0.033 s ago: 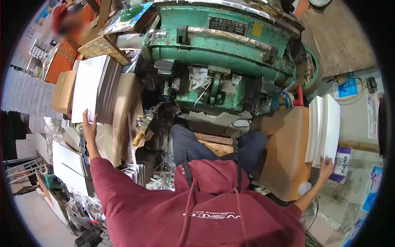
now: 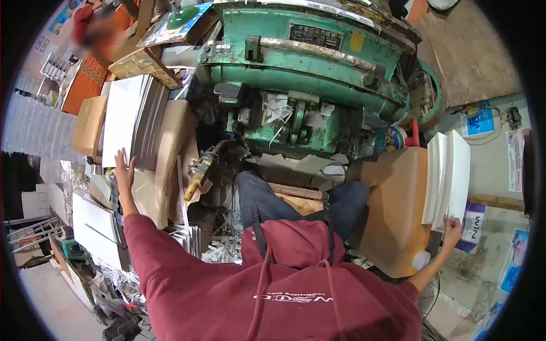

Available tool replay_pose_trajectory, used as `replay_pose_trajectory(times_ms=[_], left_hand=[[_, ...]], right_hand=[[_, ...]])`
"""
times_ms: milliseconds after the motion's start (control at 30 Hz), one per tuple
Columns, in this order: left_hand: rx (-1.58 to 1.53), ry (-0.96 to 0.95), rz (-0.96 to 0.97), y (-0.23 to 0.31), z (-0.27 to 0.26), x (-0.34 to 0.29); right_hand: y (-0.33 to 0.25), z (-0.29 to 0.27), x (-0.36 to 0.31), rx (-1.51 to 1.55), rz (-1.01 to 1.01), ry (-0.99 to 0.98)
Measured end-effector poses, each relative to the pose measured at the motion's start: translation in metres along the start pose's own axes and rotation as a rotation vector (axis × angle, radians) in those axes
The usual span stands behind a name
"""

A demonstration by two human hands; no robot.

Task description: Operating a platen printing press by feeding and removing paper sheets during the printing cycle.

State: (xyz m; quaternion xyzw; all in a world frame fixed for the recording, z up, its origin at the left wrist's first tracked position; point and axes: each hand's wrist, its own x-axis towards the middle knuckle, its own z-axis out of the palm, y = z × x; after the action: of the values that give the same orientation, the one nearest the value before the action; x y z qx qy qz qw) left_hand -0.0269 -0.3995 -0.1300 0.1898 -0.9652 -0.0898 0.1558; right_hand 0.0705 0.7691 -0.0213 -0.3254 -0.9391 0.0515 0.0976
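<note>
so the left hand lies flat, fingers spread, on the near end of the left stack running off to 12 o'clock, while the right hand pinches the right stack's near corner.

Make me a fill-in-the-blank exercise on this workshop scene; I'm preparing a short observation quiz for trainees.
1. The left hand rests on the near edge of a stack of ____ sheets.
2. The big machine in front of the person is painted ____.
3. The right hand touches the bottom of the white sheets that stand on the ____ board.
4. The person wears a ____ hooded sweatshirt.

Missing words: white; green; orange-brown; dark red
</note>
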Motion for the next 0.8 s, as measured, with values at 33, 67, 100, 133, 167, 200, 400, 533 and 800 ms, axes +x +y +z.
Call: replay_pose_trajectory(times_ms=[33,67,100,133,167,200,400,533,800], left_hand=[[-0.056,0.009,0.051,-0.010,0.001,0.009],[-0.106,-0.023,0.025,-0.017,0.005,0.017],[-0.159,-0.031,-0.008,-0.023,0.009,0.019],[-0.135,-0.060,-0.046,-0.028,0.012,0.021],[-0.109,-0.069,-0.088,-0.031,0.013,0.022],[-0.080,-0.078,-0.122,-0.032,0.014,0.022],[0.528,-0.124,-0.366,0.036,0.009,0.051],[-0.143,0.287,0.402,0.183,-0.007,0.101],[0.122,-0.673,0.819,0.494,0.053,0.068]], right_hand=[[0.002,-0.007,0.007,0.061,0.044,-0.079],[0.006,-0.011,0.010,0.167,-0.005,-0.067],[0.009,-0.015,0.016,0.180,0.010,-0.112],[0.013,-0.017,0.020,0.200,0.039,-0.128],[0.018,-0.017,0.021,0.255,0.089,-0.174],[0.022,-0.016,0.024,0.269,0.113,-0.194],[0.025,-0.011,0.022,0.428,0.204,-0.033],[-0.033,-0.045,0.026,0.166,0.089,0.510],[-0.228,-0.046,0.025,0.826,-0.388,0.200]])
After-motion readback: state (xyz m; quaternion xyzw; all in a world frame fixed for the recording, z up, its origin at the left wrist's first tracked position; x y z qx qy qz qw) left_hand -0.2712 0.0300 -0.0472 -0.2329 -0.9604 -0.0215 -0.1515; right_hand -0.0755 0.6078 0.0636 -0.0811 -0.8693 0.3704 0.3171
